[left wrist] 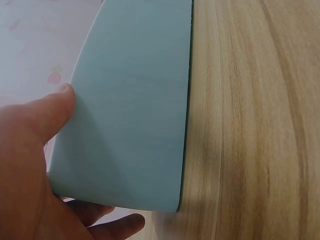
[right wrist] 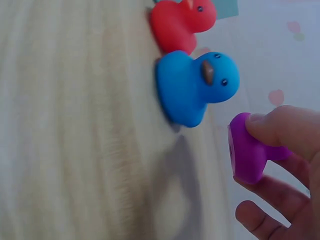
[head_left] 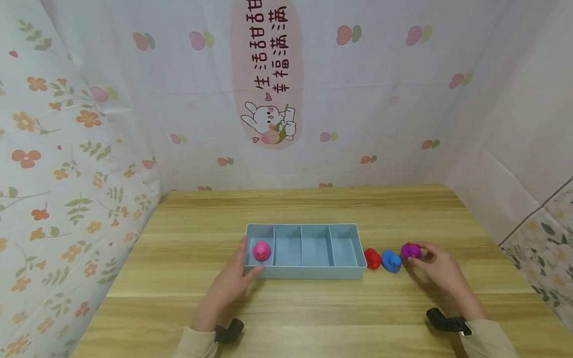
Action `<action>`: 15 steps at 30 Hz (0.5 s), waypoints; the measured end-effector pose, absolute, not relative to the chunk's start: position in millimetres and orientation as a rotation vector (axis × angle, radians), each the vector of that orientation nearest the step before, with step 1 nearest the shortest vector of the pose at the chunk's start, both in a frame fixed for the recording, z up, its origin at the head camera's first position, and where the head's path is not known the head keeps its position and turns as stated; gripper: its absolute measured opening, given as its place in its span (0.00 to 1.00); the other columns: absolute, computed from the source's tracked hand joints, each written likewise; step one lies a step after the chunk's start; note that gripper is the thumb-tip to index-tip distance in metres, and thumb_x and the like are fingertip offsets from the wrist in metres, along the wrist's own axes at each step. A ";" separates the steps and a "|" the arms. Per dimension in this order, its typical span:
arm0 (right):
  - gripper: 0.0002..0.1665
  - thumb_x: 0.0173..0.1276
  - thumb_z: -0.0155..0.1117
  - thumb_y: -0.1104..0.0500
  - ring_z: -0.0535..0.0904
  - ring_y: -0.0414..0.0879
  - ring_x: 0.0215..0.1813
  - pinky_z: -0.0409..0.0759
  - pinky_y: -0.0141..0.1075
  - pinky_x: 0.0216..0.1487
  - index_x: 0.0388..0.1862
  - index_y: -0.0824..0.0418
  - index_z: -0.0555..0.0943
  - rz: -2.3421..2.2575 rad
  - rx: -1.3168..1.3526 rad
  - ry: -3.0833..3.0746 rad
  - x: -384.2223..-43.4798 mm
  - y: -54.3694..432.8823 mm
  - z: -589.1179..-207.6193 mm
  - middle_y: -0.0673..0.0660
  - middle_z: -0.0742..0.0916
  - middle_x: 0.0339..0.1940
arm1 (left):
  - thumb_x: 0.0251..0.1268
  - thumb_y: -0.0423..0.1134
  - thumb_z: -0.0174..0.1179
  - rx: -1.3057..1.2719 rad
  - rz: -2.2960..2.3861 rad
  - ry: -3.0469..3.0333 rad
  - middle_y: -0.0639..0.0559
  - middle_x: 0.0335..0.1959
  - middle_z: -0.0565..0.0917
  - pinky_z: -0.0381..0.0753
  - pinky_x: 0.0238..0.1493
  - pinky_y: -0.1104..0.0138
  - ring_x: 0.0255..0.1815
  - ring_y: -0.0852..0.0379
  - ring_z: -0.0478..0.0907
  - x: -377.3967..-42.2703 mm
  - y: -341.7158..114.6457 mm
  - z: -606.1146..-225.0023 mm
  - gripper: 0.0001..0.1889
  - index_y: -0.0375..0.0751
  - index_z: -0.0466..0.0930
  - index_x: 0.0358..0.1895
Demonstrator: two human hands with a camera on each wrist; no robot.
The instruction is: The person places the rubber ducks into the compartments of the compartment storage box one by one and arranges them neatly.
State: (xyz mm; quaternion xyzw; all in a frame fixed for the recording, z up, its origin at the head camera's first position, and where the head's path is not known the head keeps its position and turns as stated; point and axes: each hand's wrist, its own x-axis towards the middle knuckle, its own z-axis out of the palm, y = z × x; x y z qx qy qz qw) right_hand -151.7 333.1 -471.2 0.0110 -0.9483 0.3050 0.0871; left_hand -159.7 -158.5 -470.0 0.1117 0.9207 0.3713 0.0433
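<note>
My right hand (head_left: 440, 266) pinches a purple rubber duck (right wrist: 249, 150) between thumb and fingers; its base shows lifted off the tabletop in the right wrist view. Just left of it a blue rubber duck (head_left: 391, 260) sits upright on the wood, with a red rubber duck (head_left: 372, 258) beside that. A light blue box (head_left: 309, 272) with several compartments lies lengthwise across the table. In its leftmost compartment is a pink rubber duck (head_left: 261, 250). Holding the box's left end, my left hand (head_left: 233, 278) has its thumb at the front rim and fingers along the end wall.
The wooden tabletop (head_left: 304, 313) carries everything. A printed white cloth (head_left: 380, 99) hangs behind the table, and a floral cloth (head_left: 67, 174) hangs along the left side. The red duck is close against the box's right end.
</note>
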 end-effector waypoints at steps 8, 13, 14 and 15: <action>0.22 0.62 0.69 0.58 0.72 0.51 0.40 0.68 0.32 0.30 0.54 0.64 0.80 0.929 0.098 -2.776 -159.3 322.2 -454.9 0.66 0.82 0.50 | 0.67 0.54 0.56 0.365 1.115 2.836 0.34 0.75 0.53 0.56 0.73 0.47 0.74 0.37 0.54 -160.1 -159.9 -469.8 0.47 0.36 0.37 0.77; 0.23 0.62 0.69 0.56 0.73 0.54 0.41 0.68 0.34 0.31 0.54 0.64 0.80 0.916 0.143 -2.764 -165.2 315.7 -448.1 0.66 0.82 0.50 | 0.67 0.52 0.56 0.369 1.120 2.837 0.34 0.75 0.53 0.56 0.73 0.47 0.74 0.37 0.54 -159.9 -159.3 -468.7 0.47 0.35 0.37 0.76; 0.23 0.62 0.69 0.56 0.73 0.54 0.41 0.69 0.35 0.31 0.54 0.64 0.80 0.911 0.148 -2.765 -166.3 314.0 -446.4 0.66 0.82 0.50 | 0.67 0.52 0.56 0.372 1.123 2.839 0.34 0.75 0.53 0.56 0.73 0.47 0.74 0.37 0.54 -160.1 -159.0 -468.9 0.47 0.35 0.37 0.76; 0.23 0.62 0.69 0.56 0.73 0.55 0.42 0.69 0.35 0.32 0.54 0.63 0.80 0.906 0.153 -2.765 -167.4 312.3 -444.6 0.66 0.82 0.50 | 0.67 0.53 0.56 0.375 1.121 2.842 0.34 0.75 0.53 0.56 0.73 0.47 0.74 0.37 0.55 -160.5 -158.7 -469.5 0.47 0.35 0.37 0.76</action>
